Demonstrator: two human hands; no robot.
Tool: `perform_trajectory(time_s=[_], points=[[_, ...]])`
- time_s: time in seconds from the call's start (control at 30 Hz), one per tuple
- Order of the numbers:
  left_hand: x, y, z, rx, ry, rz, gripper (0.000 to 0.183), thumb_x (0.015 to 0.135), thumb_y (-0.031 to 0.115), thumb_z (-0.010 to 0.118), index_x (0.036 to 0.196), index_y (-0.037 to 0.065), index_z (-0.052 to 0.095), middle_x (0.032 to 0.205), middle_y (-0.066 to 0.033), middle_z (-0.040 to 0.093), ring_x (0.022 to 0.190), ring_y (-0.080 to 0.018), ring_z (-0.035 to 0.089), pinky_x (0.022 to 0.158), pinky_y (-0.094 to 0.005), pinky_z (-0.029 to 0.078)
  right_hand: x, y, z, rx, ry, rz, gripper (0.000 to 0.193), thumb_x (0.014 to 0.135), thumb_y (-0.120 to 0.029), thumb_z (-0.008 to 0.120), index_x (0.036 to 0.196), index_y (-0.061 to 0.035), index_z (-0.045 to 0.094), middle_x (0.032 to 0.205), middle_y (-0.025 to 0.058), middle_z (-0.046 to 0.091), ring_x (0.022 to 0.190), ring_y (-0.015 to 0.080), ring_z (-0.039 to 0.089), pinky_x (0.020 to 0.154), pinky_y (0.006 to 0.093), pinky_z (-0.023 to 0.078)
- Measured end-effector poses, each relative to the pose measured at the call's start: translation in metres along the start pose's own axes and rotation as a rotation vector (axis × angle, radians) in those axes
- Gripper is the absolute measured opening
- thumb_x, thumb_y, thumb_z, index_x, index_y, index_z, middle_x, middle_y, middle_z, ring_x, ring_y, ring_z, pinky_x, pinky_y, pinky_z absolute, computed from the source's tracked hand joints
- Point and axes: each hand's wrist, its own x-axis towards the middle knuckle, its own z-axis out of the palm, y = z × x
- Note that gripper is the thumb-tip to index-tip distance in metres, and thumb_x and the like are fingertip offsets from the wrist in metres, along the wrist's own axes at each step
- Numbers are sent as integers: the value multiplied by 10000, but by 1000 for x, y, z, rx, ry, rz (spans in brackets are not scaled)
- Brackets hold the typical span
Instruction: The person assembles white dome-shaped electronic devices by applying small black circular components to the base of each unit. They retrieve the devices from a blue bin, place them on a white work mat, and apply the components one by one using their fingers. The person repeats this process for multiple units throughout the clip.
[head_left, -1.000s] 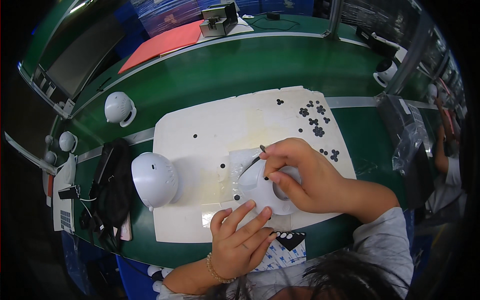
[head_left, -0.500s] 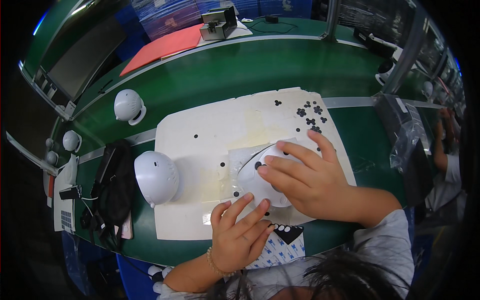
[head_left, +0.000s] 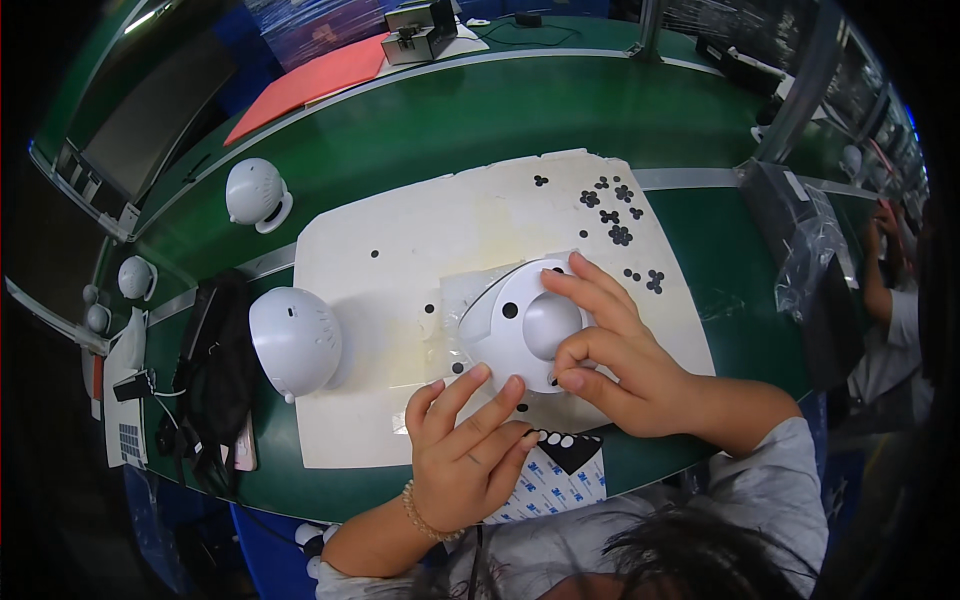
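Observation:
A white rounded plastic base [head_left: 506, 348] with a round dished recess lies on the board in front of me. One black round pad [head_left: 510, 311] sits on its face; another dark spot shows beside a raised fingertip at its far edge. My right hand [head_left: 635, 370] is over the base's right side. Its thumb and forefinger close together at a small black pad by the near rim, other fingers extended. My left hand [head_left: 468, 450] has several fingers spread at the base's near left edge. Its thumb and forefinger pinch the corner of a black pad sheet [head_left: 572, 455] with white round holes.
A white board [head_left: 370, 400] covers the green table, with clusters of black pads [head_left: 620, 236] at its far right. A white camera-like device [head_left: 296, 340] stands left, another [head_left: 256, 194] behind. A black bag [head_left: 210, 360] lies far left; a dark grey box [head_left: 785, 210] sits right.
My right forefinger and thumb have come off the base's upper face and closed together near its near rim. The recess now shows. My left hand has barely moved; the view has shifted slightly.

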Motion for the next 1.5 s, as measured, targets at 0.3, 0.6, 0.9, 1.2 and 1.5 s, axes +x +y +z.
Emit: perform_trajectory(time_s=[0.3, 0.6, 0.9, 1.2, 1.5], points=[[0, 1, 1, 20, 5, -1, 82, 693, 159, 669, 760, 122, 642, 1157, -3, 562, 1118, -236, 457, 919, -394, 258, -9, -5, 2, -491, 119, -206, 137, 779, -233, 603, 856, -122, 577, 1231, 107, 464, 1208, 308, 347, 957, 470, 192], [-4, -1, -1, -64, 155, 11, 81, 685, 127, 650, 758, 93, 641, 1133, -58, 570, 1040, -270, 448, 844, -372, 327, -45, -17, 0, 54, 85, -18, 573, 695, -304, 719, 1175, -119, 466, 977, 43, 581, 869, 225, 543, 803, 393, 363], [-4, 1, -4, -67, 167, 17, 83, 684, 113, 657, 744, 69, 619, 1107, -81, 577, 1009, -264, 444, 816, -353, 358, -43, -9, 9, 125, 33, -34, 223, 735, -140, 662, 936, -71, 593, 869, 24, 612, 786, 217, 573, 654, 322, 440], [-3, -2, 0, -70, 113, -4, 71, 704, 131, 647, 747, 81, 621, 1170, -90, 547, 1125, -303, 415, 880, -400, 297, -34, 1, -3, -61, 242, -166, 56, 808, -134, 563, 838, -92, 585, 1148, 91, 496, 1139, 298, 392, 917, 426, 292], [-3, -5, 7, -128, -6, -37, 39, 729, 143, 631, 747, 108, 630, 1228, -94, 509, 1250, -316, 335, 1011, -439, 171, -16, 24, -12, 122, 119, 65, 107, 853, -161, 520, 873, -59, 543, 1269, 158, 391, 1213, 345, 292, 1000, 431, 218]])
